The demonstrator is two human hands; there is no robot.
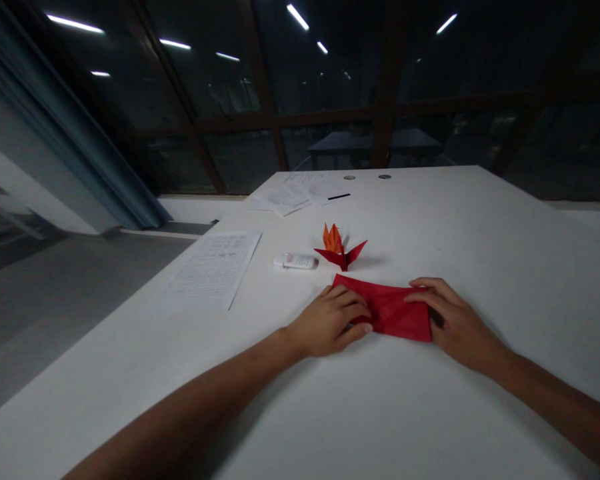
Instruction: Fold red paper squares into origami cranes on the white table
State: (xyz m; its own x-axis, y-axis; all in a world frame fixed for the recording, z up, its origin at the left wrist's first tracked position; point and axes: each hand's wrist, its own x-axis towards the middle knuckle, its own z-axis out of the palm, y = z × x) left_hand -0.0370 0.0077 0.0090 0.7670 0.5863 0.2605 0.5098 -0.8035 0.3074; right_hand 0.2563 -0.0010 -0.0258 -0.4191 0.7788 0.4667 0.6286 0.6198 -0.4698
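A folded sheet of red paper (pixel 397 312) lies on the white table (pixel 300 400). On its left part rests my left hand (pixel 334 319), fingers bent over the paper and thumb along the near edge. My right hand (pixel 455 323) holds the right end, its fingers on top and the thumb hidden behind the paper's edge. Just beyond the sheet stands a red paper crane (pixel 344 257), with an orange folded paper figure (pixel 333 239) right behind it. A white correction-tape-like item (pixel 296 261) lies to the left of the crane.
A written sheet (pixel 215 270) lies at the table's left edge. Farther back are more papers (pixel 290 195), a thin black strip (pixel 339 197) and two round table inserts (pixel 349 177). Dark windows and a blue curtain (pixel 75 120) stand beyond.
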